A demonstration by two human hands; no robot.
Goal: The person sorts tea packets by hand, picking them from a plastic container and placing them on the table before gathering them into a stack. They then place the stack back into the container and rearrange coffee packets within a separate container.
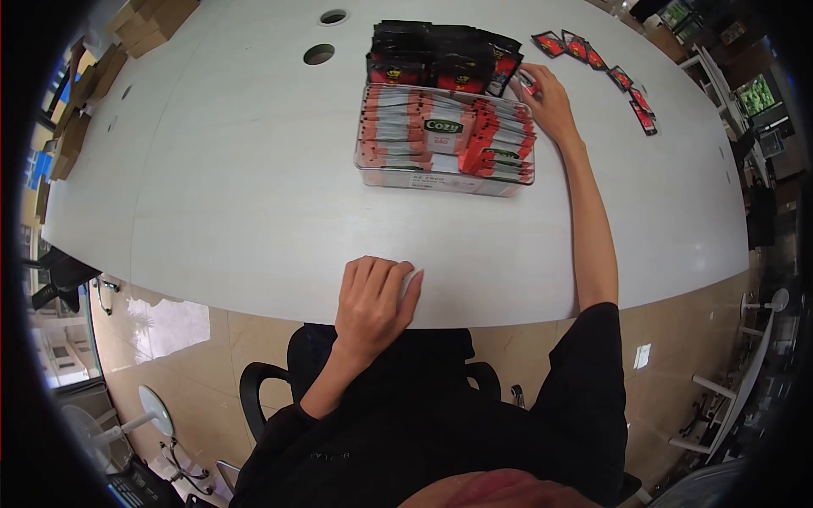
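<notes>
My right hand [549,103] reaches along the right side of a clear plastic bin, its thumb and fingers closed on a small red and black sachet [528,83] by the bin's back right corner. The clear bin [389,178] is packed with rows of pink and red Cozy tea sachets [444,127]. Behind these, black and red sachets [457,63] stand stacked higher. Near the table's front edge rests my left hand [368,292], back upward, fingers loosely curled, with nothing showing in it.
Several black and red sachets [597,59] lie in a curved line across the white table [254,186], right of the bin. Two round holes [319,54] pierce the tabletop at the back left. Cardboard boxes [151,25] stand at the far left edge.
</notes>
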